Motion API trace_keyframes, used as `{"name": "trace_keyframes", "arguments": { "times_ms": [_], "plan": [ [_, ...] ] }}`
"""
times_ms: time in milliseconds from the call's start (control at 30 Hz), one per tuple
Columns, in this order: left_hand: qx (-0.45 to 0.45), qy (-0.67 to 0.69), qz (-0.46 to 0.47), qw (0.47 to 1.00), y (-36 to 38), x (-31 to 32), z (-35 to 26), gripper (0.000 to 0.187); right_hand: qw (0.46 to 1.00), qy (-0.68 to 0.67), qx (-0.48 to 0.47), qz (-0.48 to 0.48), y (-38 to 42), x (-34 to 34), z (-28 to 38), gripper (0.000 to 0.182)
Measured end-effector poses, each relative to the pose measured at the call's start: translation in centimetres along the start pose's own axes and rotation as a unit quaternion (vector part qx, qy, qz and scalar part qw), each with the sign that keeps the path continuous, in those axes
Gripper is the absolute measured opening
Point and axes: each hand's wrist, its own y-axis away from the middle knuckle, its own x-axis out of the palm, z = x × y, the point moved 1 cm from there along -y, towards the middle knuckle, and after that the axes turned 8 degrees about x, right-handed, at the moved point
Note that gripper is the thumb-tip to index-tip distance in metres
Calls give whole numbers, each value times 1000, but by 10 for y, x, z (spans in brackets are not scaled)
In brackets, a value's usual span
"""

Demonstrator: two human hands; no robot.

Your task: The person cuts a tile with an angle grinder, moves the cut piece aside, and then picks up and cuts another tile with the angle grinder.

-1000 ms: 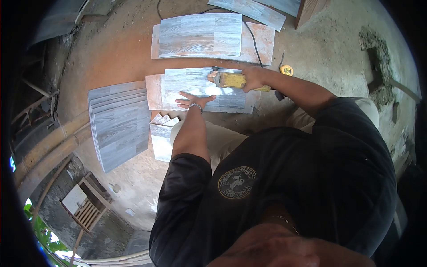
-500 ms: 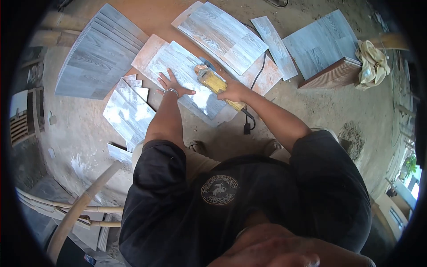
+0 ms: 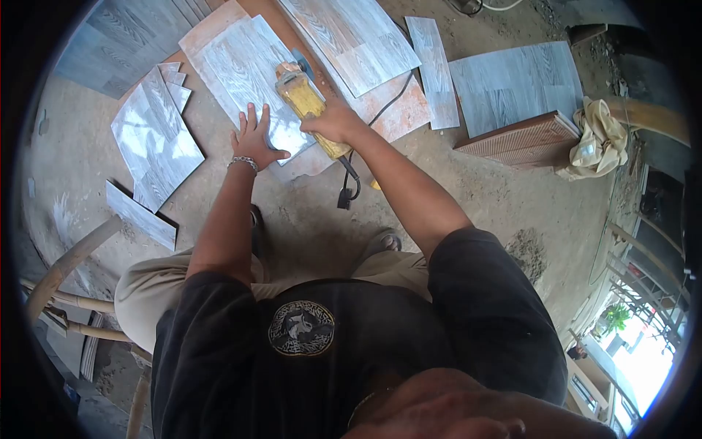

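My right hand (image 3: 333, 123) is wrapped round the yellow body of an angle grinder (image 3: 298, 95). The grinder's head points away from me over the right edge of a grey wood-look tile (image 3: 241, 66), its disc beside that edge. Fingers spread, my left hand (image 3: 256, 139) rests on the near left part of the same tile. Under this tile lies another board with a reddish, dusty surface (image 3: 191, 45). A dark cord (image 3: 350, 170) runs from the grinder's back end, with a black plug (image 3: 344, 198) hanging near the floor.
Cut tile pieces (image 3: 153, 139) lie on the left, with a narrow strip (image 3: 142, 214) nearer me. More tiles (image 3: 358, 44) lie ahead, and others (image 3: 519, 84) on the right by a cloth bag (image 3: 598, 139). Bamboo poles (image 3: 73, 263) stand at the lower left.
The camera view has shifted and turned, so the tiles appear further left and up. My left hand has drawn back toward the tile's near edge. The grinder stays in my right hand.
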Motion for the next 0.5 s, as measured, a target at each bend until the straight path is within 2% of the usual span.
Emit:
{"name": "trace_keyframes", "arguments": {
  "times_ms": [167, 267, 333, 500],
  "plan": [
    [53, -14, -6, 998, 3, 6, 14, 140, 1000, -14, -10, -23, 3, 15, -20, 98],
    [21, -99, -7, 995, 1, -7, 6, 139, 998, -12, -7, -55, 10, 13, -22, 89],
    [27, -117, -7, 993, -5, -9, 4, 139, 999, 9, -24, -47, 11, 14, -25, 79],
    [37, -117, -2, 992, -7, -4, 8, 140, 998, 20, -20, -56, 11, 17, -36, 73]
  ]
}}
